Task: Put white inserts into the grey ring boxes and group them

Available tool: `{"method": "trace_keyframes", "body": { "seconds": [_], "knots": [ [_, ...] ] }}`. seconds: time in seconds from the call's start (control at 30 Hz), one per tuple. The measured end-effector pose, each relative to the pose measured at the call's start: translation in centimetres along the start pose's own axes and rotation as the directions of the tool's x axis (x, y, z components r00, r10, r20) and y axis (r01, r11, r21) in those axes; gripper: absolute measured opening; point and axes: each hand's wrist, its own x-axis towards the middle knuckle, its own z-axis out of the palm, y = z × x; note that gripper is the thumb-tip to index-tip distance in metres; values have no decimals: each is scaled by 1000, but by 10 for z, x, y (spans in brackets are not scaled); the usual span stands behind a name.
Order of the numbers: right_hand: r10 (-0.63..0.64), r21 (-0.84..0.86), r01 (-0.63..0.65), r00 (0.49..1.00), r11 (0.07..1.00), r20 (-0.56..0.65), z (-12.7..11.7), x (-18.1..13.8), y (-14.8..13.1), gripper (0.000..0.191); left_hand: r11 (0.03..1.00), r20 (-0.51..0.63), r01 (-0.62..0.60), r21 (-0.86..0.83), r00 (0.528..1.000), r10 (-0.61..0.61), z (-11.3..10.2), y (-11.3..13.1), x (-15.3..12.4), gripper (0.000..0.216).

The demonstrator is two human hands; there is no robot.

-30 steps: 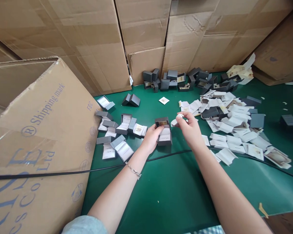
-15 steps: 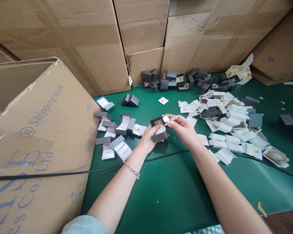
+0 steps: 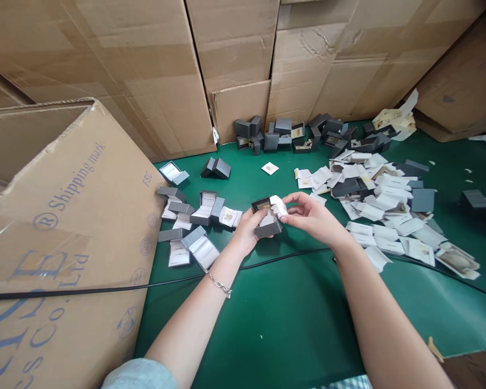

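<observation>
My left hand (image 3: pixel 247 231) is closed around a small dark grey jewellery box (image 3: pixel 268 229) whose lid stands open, the thumb reaching inside. At the box's right side, my right hand (image 3: pixel 312 217) pinches a white folded lining piece (image 3: pixel 278 207) between thumb and fingertips. Part of that lining still overlaps the box edge; whether it is attached there I cannot tell. Left of my hands lie several opened boxes with white linings (image 3: pixel 205 207). A white square card (image 3: pixel 269 168) lies on the green table beyond them.
A heap of white linings (image 3: pixel 383 197) covers the table's right side. Dark empty box shells (image 3: pixel 283 132) line the back against cardboard cartons (image 3: pixel 243 108). A large open carton (image 3: pixel 65 243) stands at left. A black cable (image 3: pixel 283 256) crosses the green table (image 3: pixel 267 324).
My right hand has shifted slightly right, and its fingers have spread along the white lining. More of the lining shows beside the box. My left hand holds the box in nearly the same place.
</observation>
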Motion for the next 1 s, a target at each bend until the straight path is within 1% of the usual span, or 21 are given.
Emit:
{"method": "trace_keyframes", "body": {
  "seconds": [0.07,0.1,0.2,0.27,0.37,0.5,0.57,0.63,0.77,0.83,0.9,1.0],
  "knots": [
    [-2,-101,-2,999,995,-40,0,0,2,49,1000,22,-27,-4,999,27,1,-2,0,25],
    [-13,-158,2,997,987,-71,0,0,2,49,999,38,-33,-15,999,34,1,-2,0,24],
    [-106,-296,48,977,954,-184,5,0,2,41,998,63,-39,-57,997,42,1,-4,0,21],
    [-202,-329,118,951,937,-235,11,-1,-1,38,996,76,-36,-76,996,42,0,-5,1,22],
    [-306,-372,209,925,904,-225,20,-4,-5,38,997,143,2,-80,990,9,-1,-5,2,33],
    [-336,-463,233,929,855,-153,23,-6,-9,35,997,256,24,-67,967,-6,-3,-4,2,50],
    [-322,-471,218,934,855,-152,21,-7,-9,35,999,271,21,-49,963,-7,-3,-4,2,53],
    [-298,-438,200,940,877,-167,19,-6,-9,36,999,280,18,-37,960,-7,-4,-3,2,54],
    [-215,-270,161,959,949,-183,18,-5,-10,39,998,290,18,-64,957,2,-6,-4,2,54],
    [-191,-220,149,964,964,-184,19,-4,-10,40,996,260,25,-82,966,-3,-7,-6,2,50],
    [-201,-230,156,962,961,-186,20,-4,-9,40,994,219,34,-99,976,-11,-7,-7,3,46],
    [-259,-324,188,946,927,-193,21,-4,-8,39,987,181,43,-153,983,-15,-7,-5,2,44]
  ]
}}
